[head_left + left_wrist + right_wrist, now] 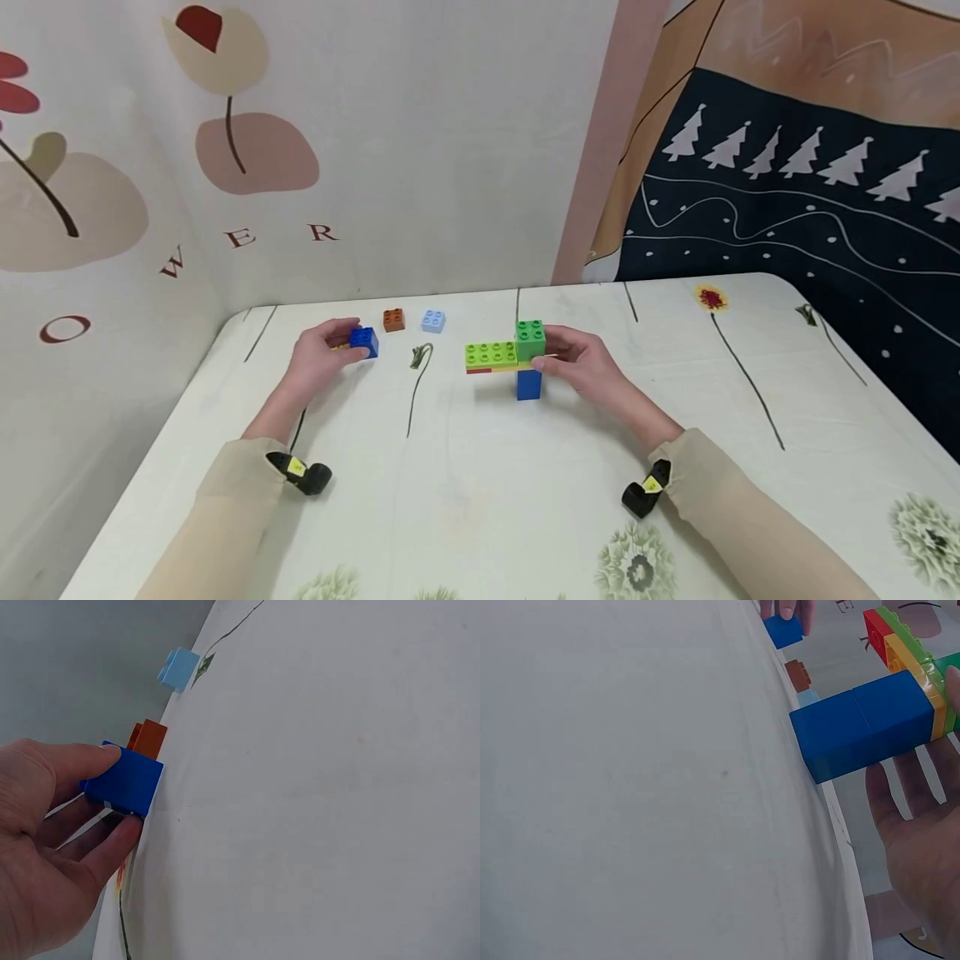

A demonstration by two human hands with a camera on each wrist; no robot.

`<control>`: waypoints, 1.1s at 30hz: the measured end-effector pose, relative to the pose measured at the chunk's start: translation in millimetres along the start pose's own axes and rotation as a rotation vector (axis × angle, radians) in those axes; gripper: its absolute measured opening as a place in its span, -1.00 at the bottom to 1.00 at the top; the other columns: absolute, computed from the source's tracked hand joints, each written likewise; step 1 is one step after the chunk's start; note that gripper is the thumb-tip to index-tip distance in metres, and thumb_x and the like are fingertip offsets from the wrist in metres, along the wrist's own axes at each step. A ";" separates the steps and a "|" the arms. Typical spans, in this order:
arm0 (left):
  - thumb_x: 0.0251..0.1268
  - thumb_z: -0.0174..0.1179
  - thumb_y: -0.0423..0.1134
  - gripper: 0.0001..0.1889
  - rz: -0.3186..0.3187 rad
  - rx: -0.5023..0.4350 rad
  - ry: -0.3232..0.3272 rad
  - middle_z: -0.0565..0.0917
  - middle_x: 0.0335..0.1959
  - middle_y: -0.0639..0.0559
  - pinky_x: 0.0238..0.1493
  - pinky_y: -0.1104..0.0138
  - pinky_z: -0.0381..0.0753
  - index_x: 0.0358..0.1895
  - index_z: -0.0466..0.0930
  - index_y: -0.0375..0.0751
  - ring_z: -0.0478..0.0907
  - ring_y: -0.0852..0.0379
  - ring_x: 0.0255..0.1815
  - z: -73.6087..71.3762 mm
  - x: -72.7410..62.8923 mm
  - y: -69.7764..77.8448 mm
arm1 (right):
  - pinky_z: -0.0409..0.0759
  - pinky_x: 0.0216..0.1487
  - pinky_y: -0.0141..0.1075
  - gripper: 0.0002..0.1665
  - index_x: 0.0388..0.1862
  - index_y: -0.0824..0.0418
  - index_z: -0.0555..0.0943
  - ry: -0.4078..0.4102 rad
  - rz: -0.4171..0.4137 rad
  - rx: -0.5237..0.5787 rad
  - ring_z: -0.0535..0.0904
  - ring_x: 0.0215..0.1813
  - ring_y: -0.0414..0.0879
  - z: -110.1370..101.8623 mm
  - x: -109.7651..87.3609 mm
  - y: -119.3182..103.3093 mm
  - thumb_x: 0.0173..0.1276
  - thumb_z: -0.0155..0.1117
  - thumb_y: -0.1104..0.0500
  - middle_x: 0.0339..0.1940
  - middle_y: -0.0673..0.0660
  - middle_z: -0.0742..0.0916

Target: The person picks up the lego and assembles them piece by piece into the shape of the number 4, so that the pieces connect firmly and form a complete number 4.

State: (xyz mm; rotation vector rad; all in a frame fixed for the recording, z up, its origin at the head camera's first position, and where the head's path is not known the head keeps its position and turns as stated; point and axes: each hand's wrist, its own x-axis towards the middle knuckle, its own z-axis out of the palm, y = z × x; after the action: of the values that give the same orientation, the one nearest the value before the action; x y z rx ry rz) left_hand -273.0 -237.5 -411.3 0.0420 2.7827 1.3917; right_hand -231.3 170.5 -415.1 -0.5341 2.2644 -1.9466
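At the left, my left hand [321, 354] pinches a blue toy building brick [364, 341] between thumb and fingers; the left wrist view shows the thumb on the top edge of the blue brick [126, 783]. My right hand [583, 360] grips a built-up brick structure from its right side, with the thumb low by its green top brick [530, 339]. Under that, a long lime-green brick [491, 356] juts left over a yellow-orange layer and a red brick [880, 639]. Two stacked blue bricks [862, 724] form the upright leg beneath.
Behind the hands, an orange-brown brick [393, 320] and a light-blue brick [433, 322] stand apart on the table. The white tablecloth [450, 475] has printed flowers and stems. A patterned cloth wall [450, 167] rises along the table's back edge.
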 end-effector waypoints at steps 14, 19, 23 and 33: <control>0.46 0.26 -0.34 -0.48 -0.009 -0.027 0.017 0.52 0.33 -0.38 0.33 -0.04 0.48 0.43 0.44 -0.36 0.45 -0.28 0.38 1.7 -4.8 -5.2 | 0.67 0.04 -0.35 -0.32 0.49 0.37 0.41 -0.004 0.009 0.001 0.65 0.14 0.12 0.9 -1.3 0.3 0.42 0.35 0.37 0.21 0.37 0.67; 0.46 0.28 -0.30 -0.46 -0.008 -0.034 0.004 0.53 0.33 -0.36 0.32 -0.03 0.50 0.44 0.44 -0.34 0.46 -0.25 0.38 2.0 -11.9 -0.6 | 0.67 0.05 -0.35 -0.32 0.49 0.36 0.41 -0.017 0.003 0.007 0.66 0.12 0.08 0.5 -2.3 0.1 0.43 0.35 0.35 0.21 0.37 0.67; 0.45 0.30 -0.27 -0.47 0.011 -0.058 0.023 0.56 0.30 -0.33 0.32 0.01 0.51 0.42 0.46 -0.32 0.49 -0.21 0.36 5.9 -17.7 10.6 | 0.65 0.03 -0.38 -0.32 0.50 0.34 0.42 -0.011 0.014 0.001 0.66 0.08 0.01 0.0 -2.9 -0.5 0.43 0.35 0.34 0.22 0.36 0.68; 0.41 0.34 -0.31 -0.51 0.098 -0.146 0.001 0.59 0.28 -0.25 0.22 0.12 0.59 0.36 0.54 -0.27 0.53 -0.14 0.33 26.1 -31.3 50.1 | 0.62 0.08 -0.39 -0.33 0.50 0.27 0.43 0.004 0.051 -0.040 0.65 0.15 0.09 0.3 -0.5 -1.8 0.45 0.36 0.29 0.23 0.31 0.69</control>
State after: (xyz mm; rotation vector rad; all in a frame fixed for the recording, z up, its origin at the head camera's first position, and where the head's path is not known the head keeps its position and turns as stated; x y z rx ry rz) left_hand -240.2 -187.8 -386.3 0.1767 2.7045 1.6131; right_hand -230.4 170.1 -413.5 -0.4715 2.3007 -1.8842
